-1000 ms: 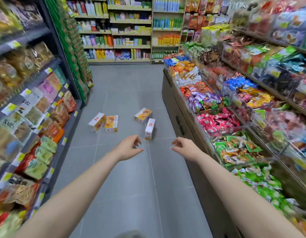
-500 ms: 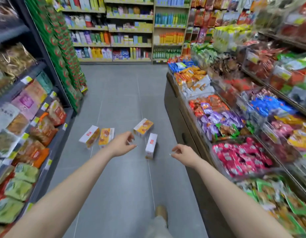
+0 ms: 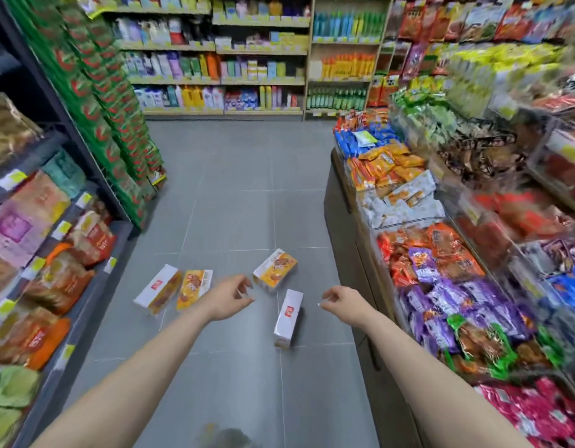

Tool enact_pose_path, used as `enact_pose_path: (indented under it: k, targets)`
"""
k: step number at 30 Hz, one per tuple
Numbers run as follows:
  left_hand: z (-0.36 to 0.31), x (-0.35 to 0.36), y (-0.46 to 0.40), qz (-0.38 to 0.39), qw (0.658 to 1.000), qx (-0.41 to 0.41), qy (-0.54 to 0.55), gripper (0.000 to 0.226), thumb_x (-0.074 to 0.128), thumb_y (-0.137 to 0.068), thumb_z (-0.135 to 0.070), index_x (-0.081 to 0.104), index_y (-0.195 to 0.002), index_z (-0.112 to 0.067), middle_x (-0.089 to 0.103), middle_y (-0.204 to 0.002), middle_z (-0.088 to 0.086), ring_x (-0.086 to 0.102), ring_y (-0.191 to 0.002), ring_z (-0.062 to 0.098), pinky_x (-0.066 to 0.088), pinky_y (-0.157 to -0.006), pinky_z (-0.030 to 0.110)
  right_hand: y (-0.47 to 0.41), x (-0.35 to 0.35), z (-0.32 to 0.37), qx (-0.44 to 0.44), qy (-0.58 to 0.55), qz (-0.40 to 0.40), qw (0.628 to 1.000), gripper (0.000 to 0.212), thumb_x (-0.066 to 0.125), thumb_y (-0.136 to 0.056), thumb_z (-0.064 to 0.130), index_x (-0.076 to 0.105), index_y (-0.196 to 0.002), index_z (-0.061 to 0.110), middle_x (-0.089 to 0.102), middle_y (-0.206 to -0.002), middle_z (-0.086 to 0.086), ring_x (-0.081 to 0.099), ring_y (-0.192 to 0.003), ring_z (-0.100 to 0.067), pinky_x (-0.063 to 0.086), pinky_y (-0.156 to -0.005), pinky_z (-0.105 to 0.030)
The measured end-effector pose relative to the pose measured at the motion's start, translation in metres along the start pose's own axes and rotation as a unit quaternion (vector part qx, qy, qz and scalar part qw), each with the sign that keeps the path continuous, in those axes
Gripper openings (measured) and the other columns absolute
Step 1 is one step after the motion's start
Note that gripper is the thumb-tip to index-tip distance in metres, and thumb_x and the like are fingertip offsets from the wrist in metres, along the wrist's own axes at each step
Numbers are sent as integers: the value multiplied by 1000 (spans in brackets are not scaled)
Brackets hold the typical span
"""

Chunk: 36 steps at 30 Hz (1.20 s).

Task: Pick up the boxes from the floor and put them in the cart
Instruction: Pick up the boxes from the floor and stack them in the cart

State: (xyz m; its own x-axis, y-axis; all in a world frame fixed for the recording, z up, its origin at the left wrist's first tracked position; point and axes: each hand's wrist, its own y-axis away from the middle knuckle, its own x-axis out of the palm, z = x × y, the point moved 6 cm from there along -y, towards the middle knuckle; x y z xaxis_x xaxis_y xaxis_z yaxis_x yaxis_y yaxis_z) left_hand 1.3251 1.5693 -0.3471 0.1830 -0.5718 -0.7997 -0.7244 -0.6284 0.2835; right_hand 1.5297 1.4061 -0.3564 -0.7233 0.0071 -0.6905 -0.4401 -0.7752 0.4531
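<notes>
Head view, only one: four boxes on the grey tile floor mid-aisle, none picked up yet, no cart in view so can't say where it sits. White box and orange box lie side by side, touching, at left; yellow box a bit apart to the right, tilted; white narrow box nearest me, lengthwise. My left hand hangs over the gap between orange and yellow boxes, fingers loosely curled, holding nothing; my right hand just right of the narrow box, same loose curl, empty. Snack shelves on both sides. I judge these light stiff cardboard, glossy so a bit slippery, crushable; I'd grip across the long side faces, narrow one first
</notes>
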Motion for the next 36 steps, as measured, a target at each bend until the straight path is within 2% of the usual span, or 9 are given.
enact_pose_path:
  k: [5, 9, 14, 16, 19, 25, 29, 34, 36]
  targets:
    - [14, -4, -101, 45, 999, 9, 4, 27, 61, -87, -20, 56, -113, -13, 56, -99, -1, 58, -83, 16, 41, -75, 23, -82, -12, -13, 49, -45, -16, 998, 39, 61, -89, 30, 57, -121, 10, 59, -110, -4, 54, -98, -16, 43, -89, -27]
    - [45, -12, -202, 105, 994, 37, -16, 25, 60, -87, -19, 55, -110, -13, 55, -98, -2, 61, -87, 22, 48, -84, 32, -153, -6, -21, 120, -75, -16, 990, 42, 58, -90, 30, 53, -127, 10, 58, -120, -7, 56, -110, -23, 42, -92, -29]
    - [60, -17, -319, 180, 978, 96, -50, 19, 59, -87, -10, 58, -106, -10, 56, -96, 4, 58, -83, 24, 49, -84, 32, -214, -2, -31, 233, -121, -23, 965, 43, 58, -91, 26, 51, -130, 10, 58, -124, -11, 54, -115, -26, 41, -94, -29]
    - [58, -14, -359, 211, 968, 124, -62, 16, 60, -87, -12, 56, -102, -16, 57, -98, 3, 60, -85, 23, 50, -84, 33, -231, -1, -35, 263, -131, -30, 955, 45, 57, -91, 27, 49, -132, 10, 58, -124, -10, 54, -115, -25, 40, -93, -29]
    - [52, 3, -413, 251, 952, 153, -86, 23, 60, -88, -17, 56, -110, -12, 58, -101, 5, 61, -88, 23, 50, -86, 33, -256, 6, -42, 302, -150, -34, 941, 50, 55, -93, 29, 43, -139, 12, 52, -134, -10, 51, -122, -24, 38, -98, -27]
    - [58, 91, -488, 292, 918, 215, -163, 37, 57, -88, -22, 52, -123, -10, 54, -122, 10, 52, -115, 30, 46, -93, 44, -316, 71, -87, 342, -174, 6, 923, 68, 53, -95, 34, 20, -151, 14, 29, -154, -10, 34, -139, -26, 27, -109, -29]
    - [95, 181, -513, 296, 904, 232, -204, 49, 53, -92, -22, 41, -138, -13, 45, -137, 9, 40, -130, 28, 40, -101, 39, -370, 150, -129, 346, -190, 25, 918, 71, 55, -93, 37, 18, -151, 18, 26, -155, -7, 31, -140, -25, 25, -112, -31]
    - [172, 293, -532, 326, 876, 275, -223, 52, 50, -92, -19, 37, -142, -13, 41, -143, 7, 35, -135, 25, 40, -103, 37, -440, 278, -189, 356, -199, 38, 912, 82, 61, -88, 43, 13, -152, 24, 31, -149, -11, 35, -136, -30, 30, -109, -36]
    - [208, 326, -536, 336, 874, 269, -225, 55, 52, -91, -17, 36, -143, -13, 42, -140, 10, 36, -133, 26, 40, -102, 36, -464, 322, -208, 370, -202, 32, 906, 91, 64, -85, 47, 7, -152, 25, 20, -155, -10, 27, -141, -31, 28, -111, -40]
